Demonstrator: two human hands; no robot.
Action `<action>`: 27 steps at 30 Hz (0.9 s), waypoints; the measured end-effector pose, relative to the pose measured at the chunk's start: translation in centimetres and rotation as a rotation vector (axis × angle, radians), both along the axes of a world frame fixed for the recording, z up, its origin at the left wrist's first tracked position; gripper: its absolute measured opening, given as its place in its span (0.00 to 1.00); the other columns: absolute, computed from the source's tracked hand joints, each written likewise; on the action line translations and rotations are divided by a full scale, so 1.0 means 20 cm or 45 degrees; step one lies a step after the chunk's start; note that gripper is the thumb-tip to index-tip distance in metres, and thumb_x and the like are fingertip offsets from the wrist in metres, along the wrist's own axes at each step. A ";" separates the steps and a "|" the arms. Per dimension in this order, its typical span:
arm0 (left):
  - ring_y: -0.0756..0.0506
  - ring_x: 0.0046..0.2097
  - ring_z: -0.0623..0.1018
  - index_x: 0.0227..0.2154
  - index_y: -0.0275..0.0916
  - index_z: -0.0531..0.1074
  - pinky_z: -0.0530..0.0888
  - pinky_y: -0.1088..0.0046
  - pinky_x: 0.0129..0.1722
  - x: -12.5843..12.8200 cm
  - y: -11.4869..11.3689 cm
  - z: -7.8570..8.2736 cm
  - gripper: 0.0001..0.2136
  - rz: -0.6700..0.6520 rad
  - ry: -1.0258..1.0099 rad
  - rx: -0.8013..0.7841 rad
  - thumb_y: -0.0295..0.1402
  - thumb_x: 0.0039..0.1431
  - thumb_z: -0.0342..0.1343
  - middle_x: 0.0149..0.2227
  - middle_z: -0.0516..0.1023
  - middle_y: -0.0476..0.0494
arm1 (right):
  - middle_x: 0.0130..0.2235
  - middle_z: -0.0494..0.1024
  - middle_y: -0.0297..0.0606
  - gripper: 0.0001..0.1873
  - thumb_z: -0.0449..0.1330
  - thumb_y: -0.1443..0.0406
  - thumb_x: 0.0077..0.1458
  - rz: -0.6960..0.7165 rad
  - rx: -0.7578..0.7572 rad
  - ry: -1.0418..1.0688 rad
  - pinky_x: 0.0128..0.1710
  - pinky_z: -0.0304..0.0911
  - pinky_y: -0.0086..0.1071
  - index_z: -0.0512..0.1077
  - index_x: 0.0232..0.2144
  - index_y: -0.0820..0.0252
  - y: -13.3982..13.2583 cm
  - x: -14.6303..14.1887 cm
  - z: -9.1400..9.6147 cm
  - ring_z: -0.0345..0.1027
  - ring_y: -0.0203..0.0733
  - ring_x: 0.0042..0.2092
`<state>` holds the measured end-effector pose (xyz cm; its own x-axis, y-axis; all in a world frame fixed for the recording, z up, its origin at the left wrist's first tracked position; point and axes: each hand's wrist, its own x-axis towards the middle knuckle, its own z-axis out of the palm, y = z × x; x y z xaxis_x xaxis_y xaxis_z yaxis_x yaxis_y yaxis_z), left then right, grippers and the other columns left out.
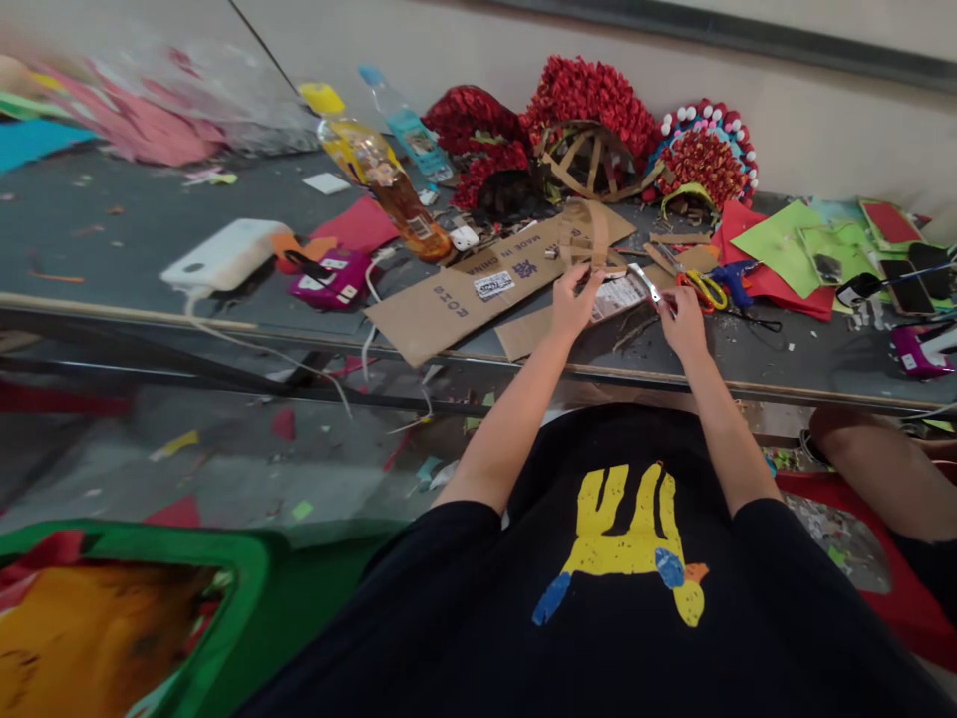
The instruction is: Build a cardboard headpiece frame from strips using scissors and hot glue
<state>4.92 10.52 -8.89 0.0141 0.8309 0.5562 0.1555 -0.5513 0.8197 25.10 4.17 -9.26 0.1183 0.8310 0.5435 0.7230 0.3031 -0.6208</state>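
Note:
My left hand is closed on the lower edge of a curved cardboard strip frame, which stands above the table. My right hand grips a slim silver hand tool, its far end pointing up and left toward the frame; its exact kind is too small to tell. Between my hands lies a piece of cardboard with a printed label. To the left is a long flat cardboard sheet with printed lettering. Yellow-handled scissors and a blue glue gun lie just right of my right hand.
Red ruffled headpieces stand along the wall. A tea bottle leans at left, near a white power bank with a trailing cable. Coloured sheets lie right. A green bin stands below left; another person's leg is at right.

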 end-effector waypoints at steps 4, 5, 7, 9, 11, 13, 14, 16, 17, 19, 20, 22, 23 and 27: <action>0.42 0.43 0.79 0.36 0.36 0.77 0.74 0.64 0.47 0.01 -0.03 0.01 0.22 -0.020 0.120 0.121 0.52 0.57 0.53 0.39 0.81 0.38 | 0.42 0.73 0.45 0.13 0.53 0.58 0.60 0.055 0.089 -0.088 0.52 0.63 0.45 0.74 0.37 0.58 -0.02 -0.05 0.06 0.67 0.48 0.47; 0.42 0.43 0.79 0.36 0.36 0.78 0.74 0.64 0.47 0.01 -0.03 0.01 0.21 -0.028 0.150 0.147 0.51 0.58 0.53 0.39 0.81 0.37 | 0.41 0.73 0.45 0.13 0.54 0.58 0.60 0.082 0.094 -0.087 0.51 0.63 0.45 0.74 0.36 0.58 -0.01 -0.07 0.08 0.68 0.48 0.47; 0.43 0.44 0.79 0.35 0.35 0.78 0.74 0.64 0.48 0.01 -0.04 0.02 0.20 -0.049 0.195 0.195 0.49 0.59 0.53 0.40 0.81 0.36 | 0.41 0.74 0.44 0.13 0.55 0.57 0.59 0.128 0.099 -0.048 0.50 0.64 0.43 0.75 0.36 0.58 0.01 -0.11 0.13 0.69 0.47 0.46; 0.43 0.45 0.79 0.35 0.35 0.78 0.74 0.64 0.49 0.01 -0.04 0.02 0.19 -0.055 0.219 0.239 0.48 0.59 0.53 0.42 0.81 0.37 | 0.40 0.75 0.43 0.13 0.57 0.57 0.58 0.146 0.113 0.006 0.49 0.65 0.41 0.76 0.36 0.58 0.05 -0.14 0.17 0.70 0.46 0.45; 0.44 0.46 0.79 0.35 0.35 0.78 0.74 0.65 0.49 0.01 -0.04 0.03 0.19 -0.055 0.227 0.279 0.47 0.59 0.53 0.43 0.80 0.37 | 0.39 0.76 0.42 0.13 0.58 0.56 0.57 0.152 0.117 0.040 0.48 0.66 0.40 0.77 0.35 0.58 0.10 -0.17 0.19 0.71 0.45 0.44; 0.44 0.46 0.78 0.36 0.35 0.79 0.74 0.65 0.49 0.01 -0.04 0.03 0.19 -0.062 0.244 0.311 0.47 0.59 0.53 0.43 0.79 0.36 | 0.37 0.76 0.41 0.14 0.59 0.55 0.56 0.180 0.101 0.073 0.46 0.66 0.39 0.78 0.33 0.58 0.13 -0.20 0.19 0.72 0.44 0.42; 0.44 0.47 0.78 0.37 0.35 0.79 0.74 0.65 0.49 0.01 -0.04 0.03 0.19 -0.067 0.257 0.323 0.47 0.60 0.53 0.43 0.79 0.36 | 0.36 0.77 0.40 0.14 0.59 0.55 0.56 0.200 0.089 0.096 0.45 0.67 0.39 0.78 0.32 0.58 0.14 -0.21 0.19 0.72 0.43 0.41; 0.44 0.47 0.78 0.38 0.36 0.79 0.74 0.65 0.50 0.01 -0.04 0.03 0.19 -0.071 0.285 0.340 0.47 0.60 0.53 0.43 0.79 0.37 | 0.35 0.77 0.39 0.14 0.59 0.55 0.56 0.231 0.067 0.140 0.42 0.67 0.37 0.78 0.32 0.58 0.15 -0.22 0.19 0.72 0.42 0.38; 0.44 0.47 0.78 0.38 0.37 0.79 0.74 0.65 0.50 0.01 -0.04 0.03 0.19 -0.070 0.297 0.346 0.47 0.60 0.52 0.43 0.79 0.38 | 0.35 0.78 0.39 0.14 0.60 0.55 0.56 0.237 0.055 0.150 0.41 0.67 0.37 0.78 0.32 0.58 0.15 -0.23 0.19 0.71 0.41 0.37; 0.44 0.47 0.78 0.39 0.37 0.79 0.74 0.65 0.50 0.01 -0.04 0.02 0.18 -0.062 0.313 0.357 0.46 0.61 0.52 0.44 0.79 0.38 | 0.34 0.78 0.39 0.14 0.60 0.55 0.55 0.235 0.028 0.144 0.39 0.66 0.37 0.79 0.33 0.58 0.15 -0.23 0.20 0.71 0.41 0.35; 0.44 0.47 0.78 0.40 0.37 0.79 0.74 0.65 0.49 0.01 -0.04 0.02 0.18 -0.059 0.317 0.366 0.46 0.61 0.52 0.43 0.79 0.38 | 0.34 0.78 0.39 0.15 0.59 0.54 0.56 0.236 0.013 0.130 0.39 0.66 0.37 0.79 0.34 0.58 0.15 -0.23 0.20 0.70 0.41 0.34; 0.45 0.46 0.78 0.40 0.37 0.79 0.74 0.66 0.49 0.01 -0.04 0.02 0.18 -0.063 0.314 0.387 0.45 0.61 0.52 0.43 0.79 0.38 | 0.33 0.77 0.39 0.16 0.58 0.54 0.56 0.246 -0.010 0.096 0.38 0.66 0.37 0.79 0.34 0.59 0.15 -0.23 0.21 0.70 0.41 0.34; 0.45 0.46 0.78 0.40 0.37 0.79 0.74 0.66 0.49 0.01 -0.03 0.02 0.18 -0.070 0.309 0.396 0.45 0.61 0.52 0.43 0.79 0.38 | 0.33 0.77 0.39 0.16 0.58 0.54 0.57 0.252 -0.015 0.078 0.38 0.65 0.37 0.79 0.34 0.59 0.16 -0.23 0.22 0.69 0.41 0.34; 0.45 0.46 0.78 0.38 0.36 0.79 0.74 0.66 0.48 0.01 -0.04 0.02 0.17 -0.080 0.300 0.408 0.44 0.62 0.52 0.43 0.79 0.38 | 0.32 0.76 0.39 0.14 0.58 0.57 0.57 0.263 0.023 0.052 0.37 0.65 0.35 0.78 0.31 0.60 0.16 -0.22 0.22 0.69 0.40 0.34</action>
